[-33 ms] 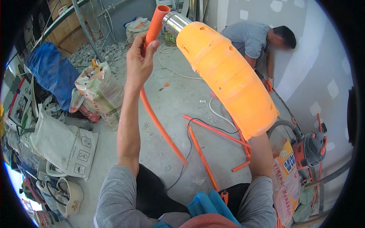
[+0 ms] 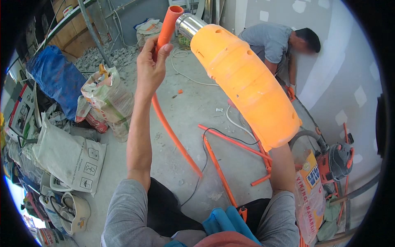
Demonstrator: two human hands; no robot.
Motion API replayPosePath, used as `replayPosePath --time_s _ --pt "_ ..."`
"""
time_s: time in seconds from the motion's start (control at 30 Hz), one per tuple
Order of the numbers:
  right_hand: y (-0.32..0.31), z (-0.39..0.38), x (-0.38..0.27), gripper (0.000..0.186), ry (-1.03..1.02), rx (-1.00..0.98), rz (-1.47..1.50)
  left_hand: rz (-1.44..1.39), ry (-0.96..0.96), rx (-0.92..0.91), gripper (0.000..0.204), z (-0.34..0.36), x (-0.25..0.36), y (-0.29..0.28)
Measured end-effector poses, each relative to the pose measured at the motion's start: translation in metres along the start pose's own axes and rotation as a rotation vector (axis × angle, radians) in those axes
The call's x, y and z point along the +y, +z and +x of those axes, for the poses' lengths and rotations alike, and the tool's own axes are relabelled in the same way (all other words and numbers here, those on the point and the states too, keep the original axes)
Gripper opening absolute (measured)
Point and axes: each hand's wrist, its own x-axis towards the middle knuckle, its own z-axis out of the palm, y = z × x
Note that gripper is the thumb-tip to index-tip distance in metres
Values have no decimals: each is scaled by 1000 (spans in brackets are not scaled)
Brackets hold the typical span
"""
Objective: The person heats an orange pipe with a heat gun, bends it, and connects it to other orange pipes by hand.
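Note:
My left hand [image 2: 151, 66] is closed round an orange plastic pipe [image 2: 167, 27] near its upper, flared open end. The pipe's long lower part curves down past my forearm toward my lap. An orange-yellow heat gun [image 2: 242, 82] is held up at the end of my right forearm [image 2: 283, 166]; its body hides my right hand and fingers. Its metal nozzle [image 2: 190, 24] points at the pipe's flared end, right beside it; whether they touch I cannot tell.
Several orange pipes [image 2: 220, 171] and a dark cable lie on the concrete floor. Filled sacks [image 2: 68, 152] and a bucket [image 2: 78, 214] line the left. At right stand a red-and-black vacuum cleaner [image 2: 335, 162] and a plastic bag [image 2: 309, 197]. A co-worker [image 2: 269, 41] bends by the wall.

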Motion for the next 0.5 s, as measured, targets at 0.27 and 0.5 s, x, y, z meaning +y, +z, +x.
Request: replayPosePath --time_s 0.27,0.5 --pt "3 4 5 52 -10 -5 -12 15 -2 -3 34 0 -16 -3" --pt "0 -11 -2 51 -86 19 -103 -4 12 -2 32 -1 -14 -4"
